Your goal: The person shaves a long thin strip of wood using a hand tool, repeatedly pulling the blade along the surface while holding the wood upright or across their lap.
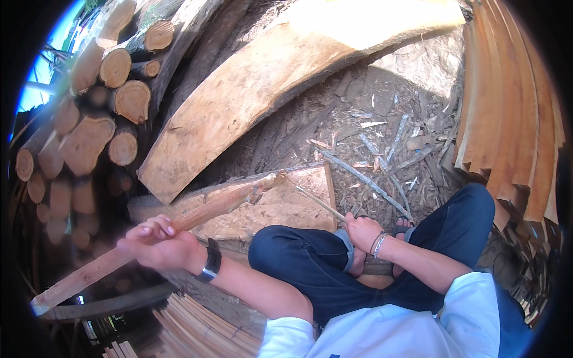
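A long, rough-sided strip of wood point(230, 200) slants from the lower left up to the middle. My left hand point(164, 243), with a dark watch on its wrist, has its fingers curled round this strip. Between my knees my right hand point(363, 232), a bracelet at its wrist, is closed on a thin light-brown stick point(313, 198). The stick's far end meets or lies close to the upper end of the strip; which of these I cannot tell. Beneath both lies a thick wood slab point(286, 209) on the ground, just beyond my legs.
A large curved plank point(256, 77) spans the area beyond the slab. Cut logs point(131, 101) are stacked at the left. Long boards point(504, 107) stand along the right, and thin wood strips point(200, 328) lie at lower left. Twigs point(364, 176) and bark chips litter the ground.
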`<state>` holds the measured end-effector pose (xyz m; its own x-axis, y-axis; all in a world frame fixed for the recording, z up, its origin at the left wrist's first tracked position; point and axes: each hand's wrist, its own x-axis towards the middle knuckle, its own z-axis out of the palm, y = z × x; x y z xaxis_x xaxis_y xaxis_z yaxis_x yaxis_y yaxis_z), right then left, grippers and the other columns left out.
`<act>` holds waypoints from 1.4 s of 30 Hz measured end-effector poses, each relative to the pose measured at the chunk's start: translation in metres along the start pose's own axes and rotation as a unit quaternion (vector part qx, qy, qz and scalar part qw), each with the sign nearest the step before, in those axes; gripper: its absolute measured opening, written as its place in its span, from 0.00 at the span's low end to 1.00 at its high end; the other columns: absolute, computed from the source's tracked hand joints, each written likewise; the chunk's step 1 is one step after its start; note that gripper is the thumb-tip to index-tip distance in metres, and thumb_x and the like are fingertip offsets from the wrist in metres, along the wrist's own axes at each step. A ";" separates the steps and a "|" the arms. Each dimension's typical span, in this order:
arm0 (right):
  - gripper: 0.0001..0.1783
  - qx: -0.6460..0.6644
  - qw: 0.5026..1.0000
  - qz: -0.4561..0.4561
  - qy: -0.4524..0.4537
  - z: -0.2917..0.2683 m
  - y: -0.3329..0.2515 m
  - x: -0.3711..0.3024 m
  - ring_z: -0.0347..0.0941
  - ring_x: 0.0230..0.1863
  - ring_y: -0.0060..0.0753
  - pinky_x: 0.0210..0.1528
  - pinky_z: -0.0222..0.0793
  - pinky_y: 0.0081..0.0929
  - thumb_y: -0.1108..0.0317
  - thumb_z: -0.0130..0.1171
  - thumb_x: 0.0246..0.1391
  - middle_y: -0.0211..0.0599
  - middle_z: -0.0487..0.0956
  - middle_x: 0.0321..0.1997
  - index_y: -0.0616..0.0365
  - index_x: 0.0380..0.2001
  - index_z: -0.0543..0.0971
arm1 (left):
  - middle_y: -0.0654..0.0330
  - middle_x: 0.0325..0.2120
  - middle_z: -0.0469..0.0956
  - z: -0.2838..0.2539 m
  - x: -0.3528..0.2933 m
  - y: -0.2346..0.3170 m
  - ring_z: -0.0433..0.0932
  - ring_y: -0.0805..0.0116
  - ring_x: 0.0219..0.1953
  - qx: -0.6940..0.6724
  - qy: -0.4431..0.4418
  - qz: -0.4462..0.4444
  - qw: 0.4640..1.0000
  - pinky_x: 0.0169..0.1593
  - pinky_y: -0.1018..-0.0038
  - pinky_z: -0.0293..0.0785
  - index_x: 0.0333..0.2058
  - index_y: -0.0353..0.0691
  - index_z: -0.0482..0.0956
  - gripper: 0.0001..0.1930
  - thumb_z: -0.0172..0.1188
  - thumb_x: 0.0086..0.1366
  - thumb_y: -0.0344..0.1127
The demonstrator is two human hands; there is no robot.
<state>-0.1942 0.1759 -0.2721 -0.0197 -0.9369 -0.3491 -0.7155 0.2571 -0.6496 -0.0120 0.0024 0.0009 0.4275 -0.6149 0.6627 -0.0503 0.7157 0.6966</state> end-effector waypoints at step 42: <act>0.08 -0.029 0.999 -0.034 -0.004 -0.002 -0.009 -0.004 0.78 0.26 0.52 0.33 0.72 0.46 0.73 0.46 0.47 0.55 0.78 0.23 0.66 0.32 0.69 | 0.66 0.10 0.57 -0.004 0.001 0.000 0.55 0.77 0.11 -0.015 0.005 0.003 1.000 0.19 0.80 0.56 0.18 0.42 0.66 0.25 0.47 0.66 0.56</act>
<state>-0.1891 0.1772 -0.2630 0.0354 -0.9500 -0.3103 -0.7544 0.1782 -0.6317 -0.0079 0.0029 0.0004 0.4355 -0.6071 0.6646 -0.0261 0.7295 0.6835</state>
